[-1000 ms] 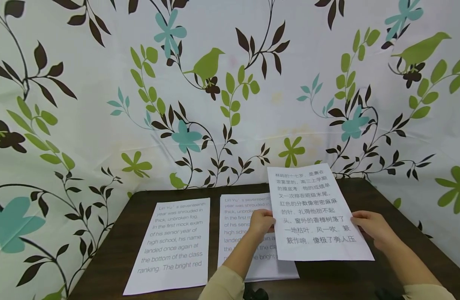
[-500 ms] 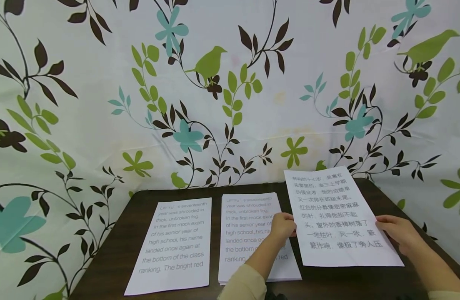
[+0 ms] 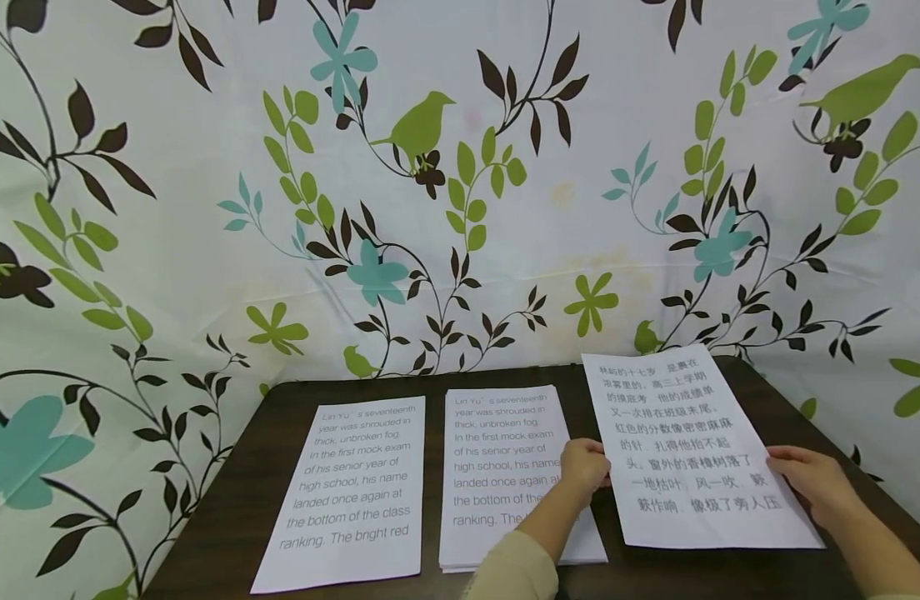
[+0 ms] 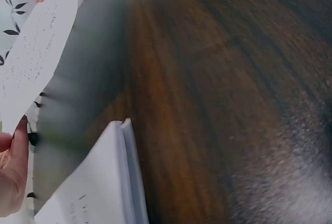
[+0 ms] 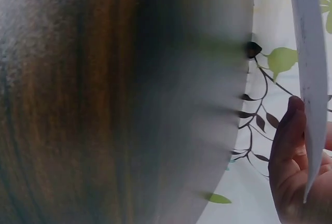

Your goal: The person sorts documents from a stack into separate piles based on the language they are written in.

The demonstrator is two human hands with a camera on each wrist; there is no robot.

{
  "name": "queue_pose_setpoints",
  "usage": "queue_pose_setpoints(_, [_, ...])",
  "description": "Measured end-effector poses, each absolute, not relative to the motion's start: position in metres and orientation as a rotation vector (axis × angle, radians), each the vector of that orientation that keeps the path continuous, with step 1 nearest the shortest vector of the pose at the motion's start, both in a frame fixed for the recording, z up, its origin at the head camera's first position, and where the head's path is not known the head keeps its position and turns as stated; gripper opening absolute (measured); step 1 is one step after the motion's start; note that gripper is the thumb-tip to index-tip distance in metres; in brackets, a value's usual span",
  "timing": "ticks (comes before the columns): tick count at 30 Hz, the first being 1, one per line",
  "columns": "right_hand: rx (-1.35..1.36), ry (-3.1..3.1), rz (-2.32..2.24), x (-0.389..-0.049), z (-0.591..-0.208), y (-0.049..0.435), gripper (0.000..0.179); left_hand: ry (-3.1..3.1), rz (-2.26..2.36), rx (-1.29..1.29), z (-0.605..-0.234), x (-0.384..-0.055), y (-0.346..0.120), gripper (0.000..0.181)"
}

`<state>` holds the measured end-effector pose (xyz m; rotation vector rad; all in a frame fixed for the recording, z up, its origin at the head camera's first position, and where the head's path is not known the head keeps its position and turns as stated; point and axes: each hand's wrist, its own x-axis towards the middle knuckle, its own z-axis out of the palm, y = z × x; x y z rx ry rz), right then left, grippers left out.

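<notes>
A sheet of paper (image 3: 685, 467) printed with Chinese text is held up over the right part of the dark wooden table. My left hand (image 3: 586, 468) pinches its left edge, and my right hand (image 3: 812, 483) pinches the right edge. In the left wrist view the left hand's fingers (image 4: 18, 151) lie on both sides of the paper. The right wrist view shows the sheet (image 5: 313, 79) edge-on, running between the right thumb and fingers. Left of the held sheet, a paper stack (image 3: 497, 467) with English text lies on the table, partly covered by the left forearm.
A page with English text (image 3: 355, 492) lies at the left of the table (image 3: 212, 508). Behind the table hangs a white cloth (image 3: 520, 225) patterned with leaves, birds and flowers. The stack's layered edge (image 4: 127, 167) shows close up in the left wrist view.
Both hands have carried the Chinese-text sheet to the right, off the paper stack, and latterly a little lower in the head view. More of the stack's English text now shows.
</notes>
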<state>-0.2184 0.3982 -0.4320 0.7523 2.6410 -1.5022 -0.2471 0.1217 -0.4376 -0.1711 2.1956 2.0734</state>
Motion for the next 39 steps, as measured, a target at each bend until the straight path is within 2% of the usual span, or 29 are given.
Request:
queue_pose_setpoints(7, [0.826,2.650,-1.497,-0.219,-0.444,0.397,0.050,2.188,2.057,-0.241,-0.452,-0.245,0.126,0.013])
queue_pose_setpoints(15, [0.794,2.652,-1.544,-0.223,-0.456,0.391,0.046,2.147,2.074,-0.251,-0.462,-0.246,0.123,0.015])
queue_pose_setpoints(39, [0.864,2.659,-1.514,-0.225,-0.478,0.386,0.042,2.171,1.971,-0.191,-0.460,-0.241,0.115,0.018])
